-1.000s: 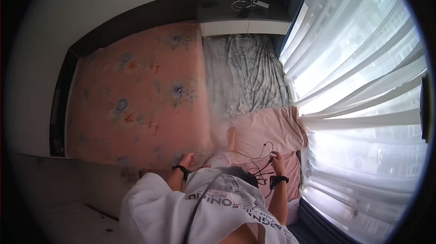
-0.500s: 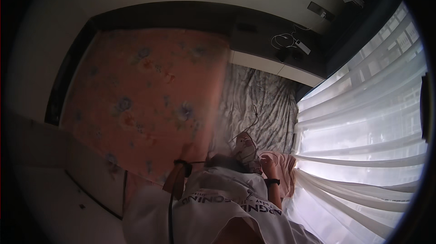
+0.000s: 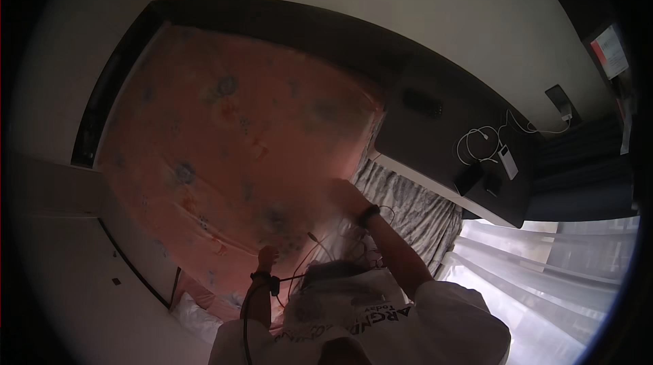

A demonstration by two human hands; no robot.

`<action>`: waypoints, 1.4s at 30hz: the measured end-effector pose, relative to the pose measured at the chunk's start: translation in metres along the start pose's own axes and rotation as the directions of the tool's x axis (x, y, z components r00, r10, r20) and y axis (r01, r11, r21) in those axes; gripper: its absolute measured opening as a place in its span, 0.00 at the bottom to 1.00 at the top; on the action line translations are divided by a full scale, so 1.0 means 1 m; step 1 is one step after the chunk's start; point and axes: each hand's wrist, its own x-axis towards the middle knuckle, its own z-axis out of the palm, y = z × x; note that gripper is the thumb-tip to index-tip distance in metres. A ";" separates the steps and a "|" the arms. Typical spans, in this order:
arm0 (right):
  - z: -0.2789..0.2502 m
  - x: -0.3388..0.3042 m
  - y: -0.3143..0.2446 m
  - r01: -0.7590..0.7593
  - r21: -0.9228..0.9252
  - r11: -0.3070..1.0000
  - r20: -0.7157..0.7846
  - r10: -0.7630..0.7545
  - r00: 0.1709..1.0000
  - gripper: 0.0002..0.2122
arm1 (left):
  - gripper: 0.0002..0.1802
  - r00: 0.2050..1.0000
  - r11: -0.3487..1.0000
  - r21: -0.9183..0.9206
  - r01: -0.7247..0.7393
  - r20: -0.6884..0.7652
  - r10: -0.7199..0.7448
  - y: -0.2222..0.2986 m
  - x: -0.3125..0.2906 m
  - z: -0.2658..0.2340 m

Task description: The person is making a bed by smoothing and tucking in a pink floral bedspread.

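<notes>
A pink-orange floral bed sheet covers the bed in front of me. Curled at its near side, my left hand looks closed on the cloth, with creases running away to the left. My right hand reaches forward over the sheet's right part; motion smears its fingers, so their grip cannot be made out. Both wrists wear black bands, and a dark cable runs along my left arm.
Grey crinkled cloth lies right of the sheet. A dark ledge holds a white power bank, a coiled white cable and dark objects. Sheer white curtains hang at the right. A dark frame edges the bed's far side.
My right hand has swung forward and left from beside my body onto the sheet. My left hand stays near the bed's near side. Fresh creases show in the sheet; the view has turned.
</notes>
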 end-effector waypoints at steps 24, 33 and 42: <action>0.089 0.254 0.589 -0.651 -0.559 0.514 0.015 0.791 0.611 0.27 | 0.15 0.786 0.279 0.814 -0.510 0.309 0.535 0.165 0.184 0.173; 0.049 0.274 0.634 -0.788 -0.384 0.481 0.088 0.869 0.487 0.23 | 0.12 0.792 0.268 0.781 -0.563 0.418 0.446 0.158 0.148 0.135; 0.059 0.264 0.661 -0.259 -0.640 0.723 0.419 0.612 0.670 0.22 | 0.13 0.872 0.460 0.755 -0.468 0.307 0.382 0.113 0.148 0.110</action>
